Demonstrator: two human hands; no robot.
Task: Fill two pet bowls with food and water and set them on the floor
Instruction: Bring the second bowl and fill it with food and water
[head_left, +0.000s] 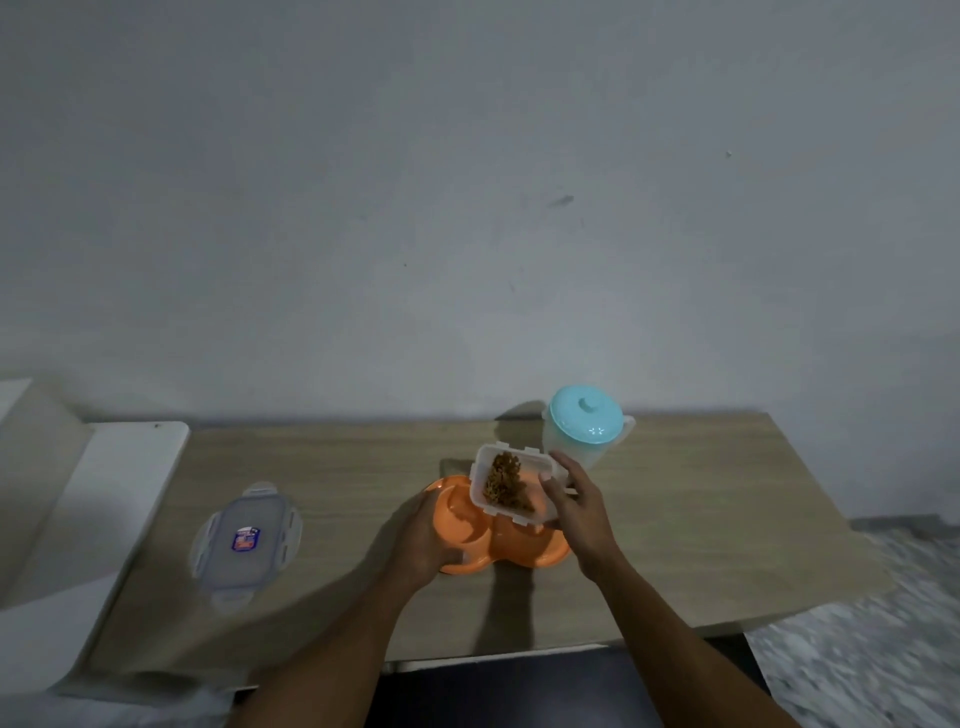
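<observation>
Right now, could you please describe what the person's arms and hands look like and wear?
The left hand and right hand are bare, without gloves. Both arms are uncovered as far as the frame shows: no sleeves, no watch or band at the wrists. Rings are too blurred to tell.

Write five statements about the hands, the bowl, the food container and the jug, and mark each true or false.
1. The right hand holds the food container tilted over the orange double bowl. True.
2. The left hand lies flat on the table, away from the bowl. False: the left hand holds the bowl's left edge.
3. The container's lid lies on the table, left of the bowl. True.
4. The jug has no lid. False: the jug stands behind the bowl with its blue lid on.
5. The bowl sits on the floor. False: it is on the table.
</observation>
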